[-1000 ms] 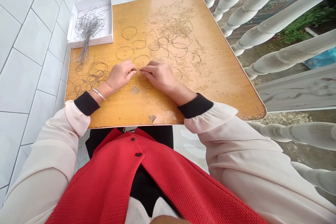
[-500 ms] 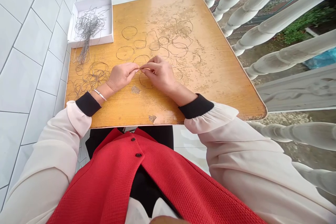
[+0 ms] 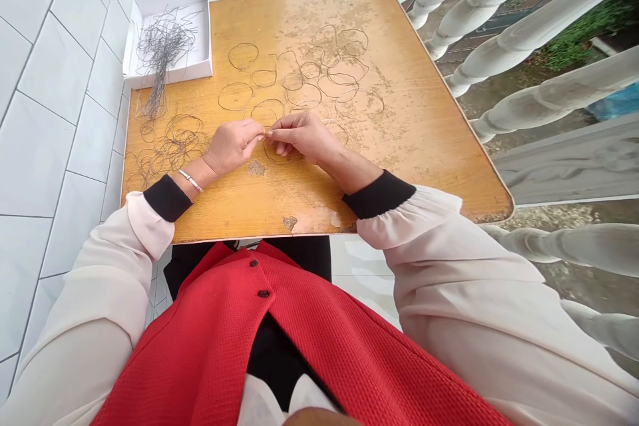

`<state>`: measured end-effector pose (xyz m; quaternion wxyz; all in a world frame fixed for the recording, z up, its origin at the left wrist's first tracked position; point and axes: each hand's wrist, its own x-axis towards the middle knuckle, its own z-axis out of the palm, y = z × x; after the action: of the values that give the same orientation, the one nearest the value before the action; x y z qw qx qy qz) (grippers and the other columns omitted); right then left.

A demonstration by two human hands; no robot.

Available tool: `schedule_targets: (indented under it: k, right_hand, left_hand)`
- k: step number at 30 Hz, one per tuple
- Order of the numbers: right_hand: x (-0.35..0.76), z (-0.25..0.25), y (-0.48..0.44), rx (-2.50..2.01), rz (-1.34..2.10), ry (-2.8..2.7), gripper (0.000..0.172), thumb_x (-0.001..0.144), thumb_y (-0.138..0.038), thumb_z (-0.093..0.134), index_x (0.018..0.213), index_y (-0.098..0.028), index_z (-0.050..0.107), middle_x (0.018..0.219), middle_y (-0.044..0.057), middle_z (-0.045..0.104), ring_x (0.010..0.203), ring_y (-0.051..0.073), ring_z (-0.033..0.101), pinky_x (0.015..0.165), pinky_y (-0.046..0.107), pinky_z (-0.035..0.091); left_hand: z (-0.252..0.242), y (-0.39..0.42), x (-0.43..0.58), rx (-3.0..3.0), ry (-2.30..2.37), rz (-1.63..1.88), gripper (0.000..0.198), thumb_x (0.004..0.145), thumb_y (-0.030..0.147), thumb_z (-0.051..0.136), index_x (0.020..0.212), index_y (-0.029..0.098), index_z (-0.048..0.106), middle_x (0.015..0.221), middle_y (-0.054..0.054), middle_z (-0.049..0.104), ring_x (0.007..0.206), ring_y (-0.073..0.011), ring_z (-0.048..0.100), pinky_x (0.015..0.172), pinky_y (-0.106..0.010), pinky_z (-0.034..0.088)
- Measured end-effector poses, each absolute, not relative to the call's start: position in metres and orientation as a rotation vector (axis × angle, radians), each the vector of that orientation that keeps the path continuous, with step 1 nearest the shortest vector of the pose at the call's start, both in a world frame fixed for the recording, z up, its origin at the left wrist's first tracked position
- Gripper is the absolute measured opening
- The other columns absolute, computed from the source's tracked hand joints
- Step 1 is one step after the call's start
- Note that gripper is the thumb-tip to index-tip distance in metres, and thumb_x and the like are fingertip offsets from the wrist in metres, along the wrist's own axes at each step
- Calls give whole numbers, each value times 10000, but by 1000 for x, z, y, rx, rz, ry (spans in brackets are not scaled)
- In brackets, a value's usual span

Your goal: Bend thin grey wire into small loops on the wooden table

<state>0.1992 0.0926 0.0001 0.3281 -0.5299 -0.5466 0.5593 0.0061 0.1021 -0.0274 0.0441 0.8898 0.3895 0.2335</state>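
Over the front part of the wooden table (image 3: 419, 146), my left hand (image 3: 233, 145) and my right hand (image 3: 307, 138) meet at the fingertips. Both are pinched on a thin wire ring (image 3: 279, 161), whose curve shows below the right fingers. The pinched ends are too small to make out. Just beyond the hands lie several loose wire rings (image 3: 235, 96), some overlapping. To the left of my left hand is a tangled pile of wire loops (image 3: 182, 140).
A white open box (image 3: 197, 70) at the table's back left holds a bundle of thin wires (image 3: 162, 53) that hangs over its front edge. A tiled wall (image 3: 54, 106) runs along the left, a white balustrade (image 3: 539, 106) along the right.
My right hand has turned a little, its fingers now more curled under, while staying at the left fingertips. The view has shifted slightly. My left hand keeps its pinch.
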Motion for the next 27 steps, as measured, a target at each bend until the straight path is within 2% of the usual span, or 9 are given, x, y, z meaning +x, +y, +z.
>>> schedule_targets:
  k: [3,8,14,20,24,27]
  right_hand:
    - [198,0,94,-1429,1444,-1461,252,844,-94,710,606,-158,659,505,-9,592,460,81,518,511,236,462]
    - [197,-7,95,-1440,1377,-1560,262,822,-196,787,604,-149,650,492,-14,585,456,72,541,470,198,437]
    - [201,-11,96,-1289,1423,-1534,258,835,-313,805,677,-173,656,513,-25,584,458,67,516,443,188,442]
    - [206,-17,101,-1280,1404,-1610,253,834,-360,796,714,-186,657,572,-14,617,459,73,495,431,211,414]
    - [205,-26,101,-1340,1077,-1844,132,870,-284,704,779,-189,710,597,-5,639,514,109,538,532,260,459]
    - [203,-33,101,-1303,687,-2039,137,871,-219,630,851,-206,765,767,45,738,715,182,643,718,334,516]
  left_hand:
    - [-29,102,7,2718,1181,686,246,953,222,474,959,184,717,932,-69,746,856,-196,679,786,-319,498]
    - [-30,101,8,2682,1195,635,216,922,195,493,921,171,708,926,-77,742,855,-205,683,792,-330,501]
    - [-23,104,4,2545,1210,676,227,968,261,487,955,195,703,959,-64,750,891,-192,678,830,-326,510]
    - [-22,107,-3,2456,1158,690,156,920,235,552,893,211,705,844,-37,729,819,-180,658,810,-329,519]
    - [-25,105,-2,2435,1266,739,141,918,217,553,869,201,684,903,-54,715,863,-188,651,832,-341,516]
    - [-27,103,1,2472,1293,712,128,914,197,556,878,186,678,1007,-67,701,935,-200,644,858,-346,511]
